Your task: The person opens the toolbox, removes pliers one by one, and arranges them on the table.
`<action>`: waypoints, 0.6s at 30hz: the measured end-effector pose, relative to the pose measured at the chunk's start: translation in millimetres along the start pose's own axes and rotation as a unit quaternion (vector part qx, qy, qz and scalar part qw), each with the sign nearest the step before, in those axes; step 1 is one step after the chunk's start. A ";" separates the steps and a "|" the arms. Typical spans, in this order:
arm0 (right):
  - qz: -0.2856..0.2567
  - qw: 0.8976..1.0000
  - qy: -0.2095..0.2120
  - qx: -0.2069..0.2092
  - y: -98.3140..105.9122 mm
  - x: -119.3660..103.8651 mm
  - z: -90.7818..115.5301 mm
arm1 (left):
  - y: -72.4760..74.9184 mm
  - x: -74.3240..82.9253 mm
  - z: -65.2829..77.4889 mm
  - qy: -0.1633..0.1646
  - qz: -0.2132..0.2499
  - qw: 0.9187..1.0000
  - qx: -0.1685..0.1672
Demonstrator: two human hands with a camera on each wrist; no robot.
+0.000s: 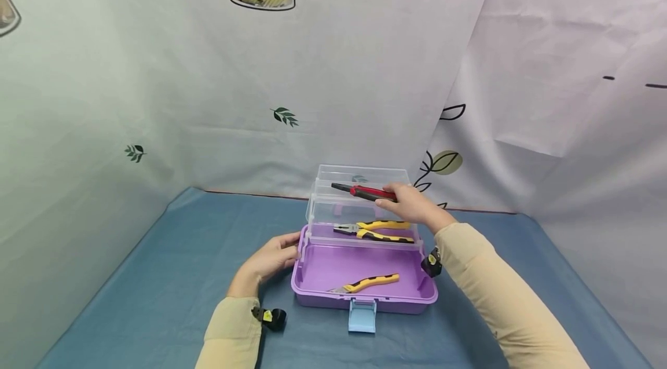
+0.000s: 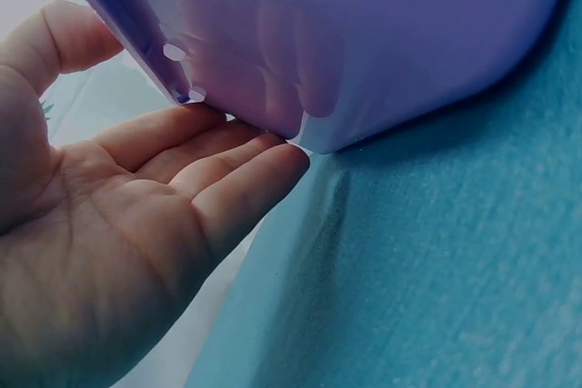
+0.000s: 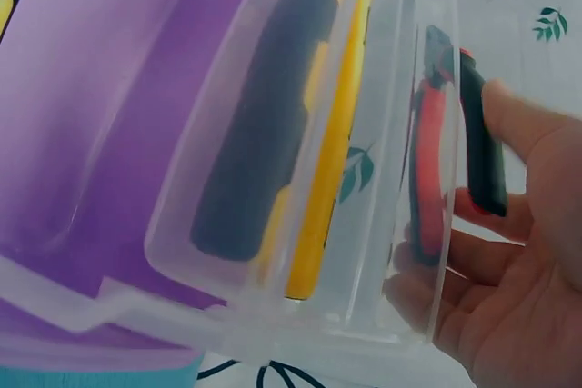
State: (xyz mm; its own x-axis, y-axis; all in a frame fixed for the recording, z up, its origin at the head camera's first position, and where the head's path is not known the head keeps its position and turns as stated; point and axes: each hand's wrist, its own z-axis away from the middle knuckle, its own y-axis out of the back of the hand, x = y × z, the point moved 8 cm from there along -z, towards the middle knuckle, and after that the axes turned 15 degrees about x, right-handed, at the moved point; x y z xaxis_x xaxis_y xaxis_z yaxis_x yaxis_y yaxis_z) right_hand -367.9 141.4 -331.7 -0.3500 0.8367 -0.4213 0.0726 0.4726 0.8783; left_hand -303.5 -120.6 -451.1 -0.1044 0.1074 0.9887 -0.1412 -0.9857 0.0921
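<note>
A purple toolbox (image 1: 312, 301) stands unfolded on the table, with two clear trays raised at its back. My left hand (image 1: 273, 254) touches its left side; in the left wrist view the fingers (image 2: 245, 190) lie nearly straight along the purple wall. Over the upper clear tray (image 1: 365, 172), my right hand (image 1: 411, 201) grips red-and-black pliers (image 1: 367, 192) by the handles, jaws pointing left. Yellow-and-black combination pliers (image 1: 383, 237) rest in the lower clear tray. Another pair of yellow-handled pliers (image 1: 371, 282) lies on the toolbox floor, its jaws partly hidden by the front wall.
A light blue latch (image 1: 362, 317) hangs from the toolbox front. Blue cloth (image 1: 172, 299) covers the table. Pale fabric (image 1: 234, 149) printed with leaves rises behind and at both sides, close behind the raised trays.
</note>
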 end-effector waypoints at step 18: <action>-0.034 0.998 0.035 -0.030 16.7 -2.8 0.6 | -1.0 0.5 0.1 0.001 0.005 1.000 0.001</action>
State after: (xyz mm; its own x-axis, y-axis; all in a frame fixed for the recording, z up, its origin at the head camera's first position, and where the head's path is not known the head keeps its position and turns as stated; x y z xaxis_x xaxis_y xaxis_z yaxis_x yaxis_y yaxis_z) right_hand -365.1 147.2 -316.1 -0.4159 0.7809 -0.4660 -0.0087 0.5090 0.8607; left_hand -303.3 -119.6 -450.7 -0.1075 0.0986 0.9893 -0.1381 -0.9869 0.0834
